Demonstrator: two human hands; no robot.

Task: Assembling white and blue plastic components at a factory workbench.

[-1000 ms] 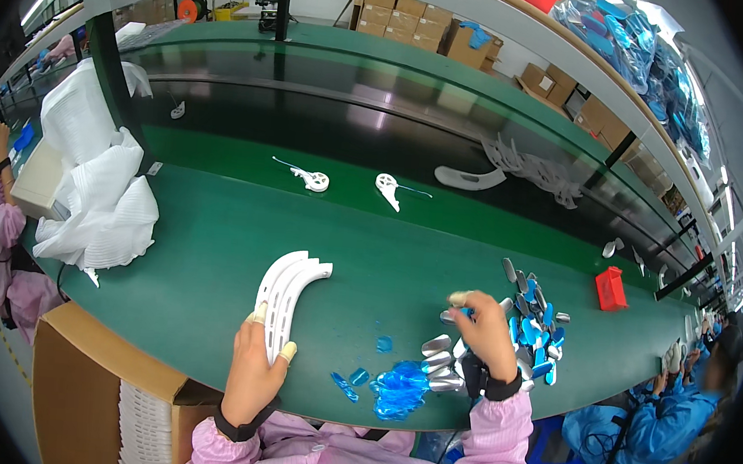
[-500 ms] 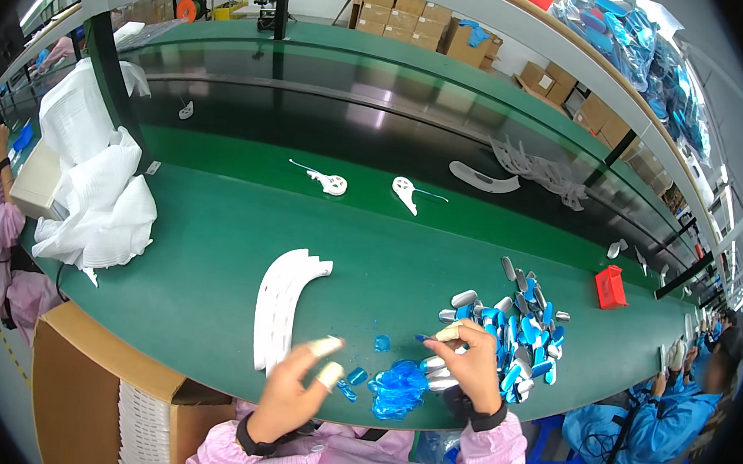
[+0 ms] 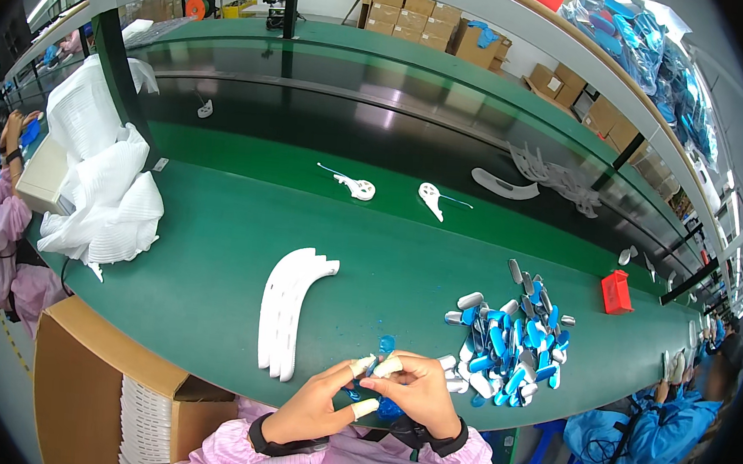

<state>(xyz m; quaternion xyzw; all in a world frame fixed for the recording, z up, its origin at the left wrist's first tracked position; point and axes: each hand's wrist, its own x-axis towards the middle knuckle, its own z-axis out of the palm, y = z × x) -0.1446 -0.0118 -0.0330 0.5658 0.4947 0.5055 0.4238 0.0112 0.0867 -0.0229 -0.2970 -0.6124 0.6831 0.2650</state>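
Note:
Close to the table's near edge, my two hands come together over some crumpled blue film. My right hand pinches a small dark-blue oval piece, mostly covered by fingertips. My left hand touches the piece's other side with a forefinger, its thumb spread apart below. Pale finger cots cover several fingertips. A scrap of blue film lies just beyond the hands. To the right spreads a heap of silver oval pieces, many with blue film on them. Left of the hands lie several curved white plastic strips, side by side.
Two white round parts with thin blue strips lie farther back. A red bin stands right of the heap. White foam wrap is piled at left. By my left side, a cardboard box holds stacked white parts. Co-workers sit on both sides.
My right hand has moved left with the small piece, and my left hand has moved right to meet it. The hands now cover most of the crumpled blue film.

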